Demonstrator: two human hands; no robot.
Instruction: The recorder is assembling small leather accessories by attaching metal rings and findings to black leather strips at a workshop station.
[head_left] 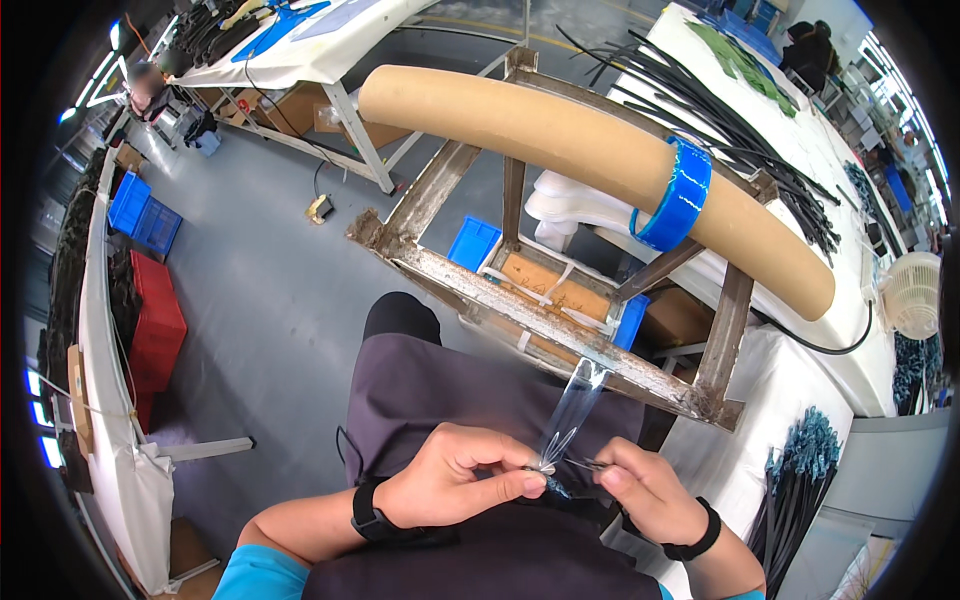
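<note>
Pinching the gathered lower end of 1 clear strip [574, 408], the left hand [455, 480] sits near the right hand [652, 492], which pinches 1 thin item [588, 463].

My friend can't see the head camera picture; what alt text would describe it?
A person's left hand pinches the gathered end of a clear strip running to a worn metal frame, while the right hand holds a thin item too small to identify. Beyond, a brown tube with a shiny blue band around it lies over the frame.

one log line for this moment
left hand: pinching gathered clear strip | right hand: gripping thin dark item | blue band: around cardboard tube
</note>
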